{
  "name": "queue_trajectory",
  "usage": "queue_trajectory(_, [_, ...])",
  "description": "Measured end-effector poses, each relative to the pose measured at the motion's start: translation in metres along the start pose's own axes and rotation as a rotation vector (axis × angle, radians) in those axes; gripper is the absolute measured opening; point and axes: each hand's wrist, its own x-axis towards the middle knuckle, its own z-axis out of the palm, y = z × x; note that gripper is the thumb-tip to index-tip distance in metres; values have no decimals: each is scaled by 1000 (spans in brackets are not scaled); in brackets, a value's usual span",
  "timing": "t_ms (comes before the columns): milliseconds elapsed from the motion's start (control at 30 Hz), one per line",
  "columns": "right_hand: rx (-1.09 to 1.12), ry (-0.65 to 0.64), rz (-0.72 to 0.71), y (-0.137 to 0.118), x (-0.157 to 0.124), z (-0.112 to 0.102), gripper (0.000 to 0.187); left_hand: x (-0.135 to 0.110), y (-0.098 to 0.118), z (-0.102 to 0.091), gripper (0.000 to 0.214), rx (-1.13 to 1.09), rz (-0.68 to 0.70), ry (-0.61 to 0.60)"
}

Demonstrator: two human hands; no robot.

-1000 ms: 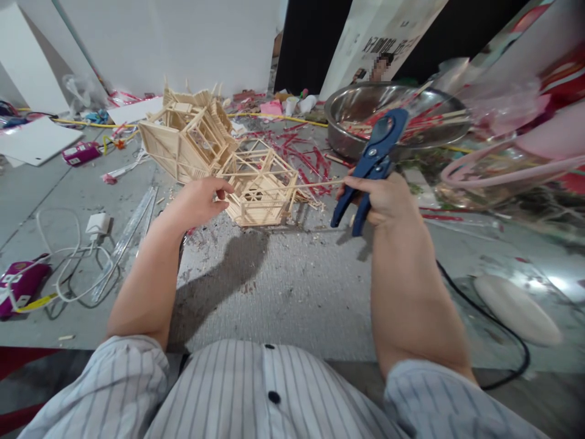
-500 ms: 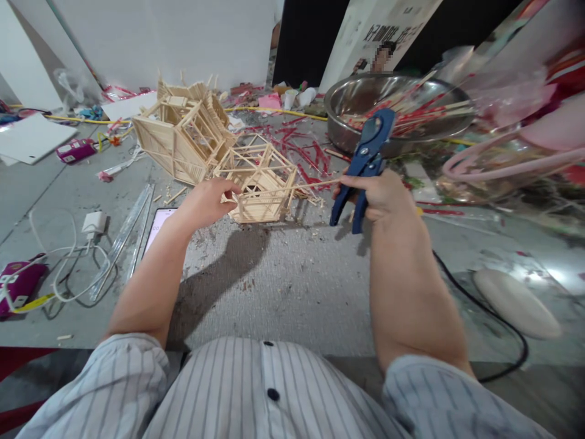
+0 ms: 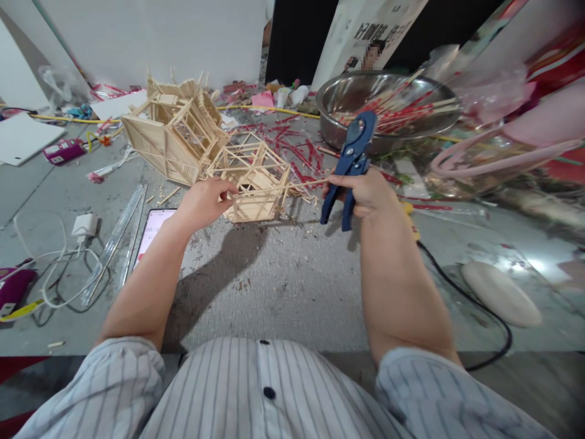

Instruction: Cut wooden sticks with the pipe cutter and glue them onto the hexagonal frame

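A thin wooden stick [image 3: 305,183] stretches across the near side of a small open framework of wooden sticks [image 3: 256,210]. My left hand [image 3: 205,202] is closed in a pinch at the stick's left end, beside the framework. At the other end, the thumb and forefinger of my right hand [image 3: 371,194] pinch the stick. That same hand also grips a blue pipe cutter [image 3: 350,152], its head pointing up and its handles down. A larger wooden stick model [image 3: 171,137], with slatted walls, stands behind my left hand.
A steel basin [image 3: 329,125] holding red-wrapped sticks stands at back right. Red plastic scraps [image 3: 306,152] litter the table behind the framework. A phone [image 3: 153,228] lies by my left forearm, near a white charger [image 3: 85,225] and cable. A black cord [image 3: 457,277] runs past my right forearm.
The whole view has shifted slightly, so things appear a little further left. Both hands keep their hold on the stick, and the cutter stays in my right hand.
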Motion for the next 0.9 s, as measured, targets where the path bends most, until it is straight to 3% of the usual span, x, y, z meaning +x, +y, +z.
queue_trajectory(733, [-24, -30, 19, 7, 7, -1, 21, 2, -3, 4, 28, -24, 6, -21])
queue_trajectory(900, [-19, 20, 73, 6, 7, 1, 17, 0, -1, 5, 28, -27, 14, -15])
